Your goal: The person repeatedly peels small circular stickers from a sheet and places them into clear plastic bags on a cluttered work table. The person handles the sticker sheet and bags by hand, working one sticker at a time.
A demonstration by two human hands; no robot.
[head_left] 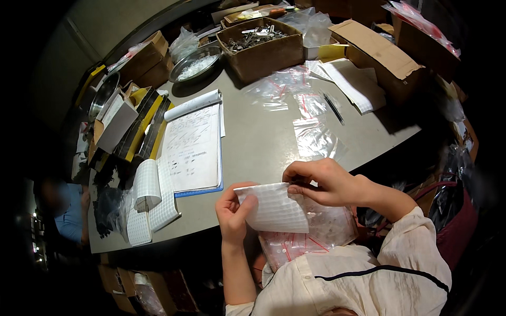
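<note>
A white sheet with rows of small pale marks [274, 210], like a sheet of stickers, is held up above my lap. My left hand [233, 211] grips its left side, thumb lying on the front face. At the upper right corner of the sheet, my right hand [322, 181] is closed in a pinch on the edge; anything else between those fingertips is too small to make out. Below the sheet, clear zip bags with red lines [295, 245] lie on my lap, partly hidden by it.
On the grey table [253, 152] lie a blue clipboard with papers [192, 150], more sticker sheets [145, 195], clear bags [313, 137] and pens [333, 108]. Farther back stand a box of metal parts [263, 55] and a metal bowl [196, 66]. A person [71, 213] sits at left.
</note>
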